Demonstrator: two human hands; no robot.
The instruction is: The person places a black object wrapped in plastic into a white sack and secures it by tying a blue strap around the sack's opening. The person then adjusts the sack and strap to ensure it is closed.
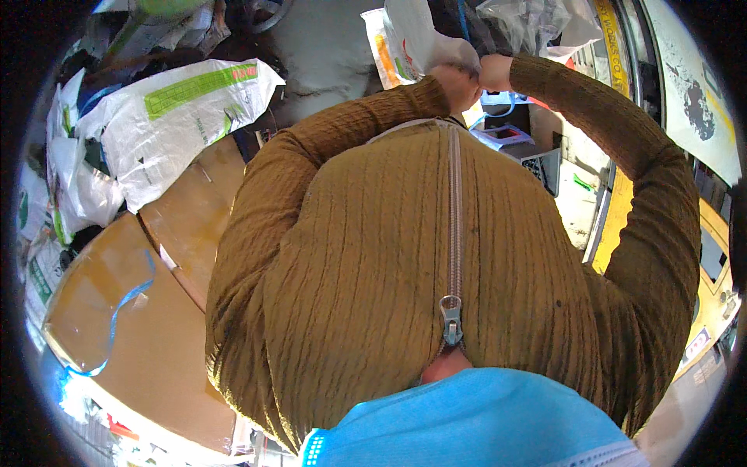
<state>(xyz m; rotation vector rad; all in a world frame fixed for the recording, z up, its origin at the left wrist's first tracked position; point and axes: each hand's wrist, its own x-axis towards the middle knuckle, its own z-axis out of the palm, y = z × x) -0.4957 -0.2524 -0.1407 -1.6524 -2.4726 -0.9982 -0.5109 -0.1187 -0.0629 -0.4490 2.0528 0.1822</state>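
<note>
Looking straight down my own chest, I see a mustard-brown ribbed zip sweater filling the middle. Both arms reach forward to the top of the picture. My left hand and my right hand are fists side by side, both gripping the lower edge of a white plastic bag with orange print. The bag hangs above the hands, and its top runs out of view. A blue face mask edge shows at the bottom.
Large brown cardboard boxes with a blue strap lie at the left. White sacks with green print are piled at the upper left. Clear plastic bags sit at the top right, and a yellow-edged frame runs down the right.
</note>
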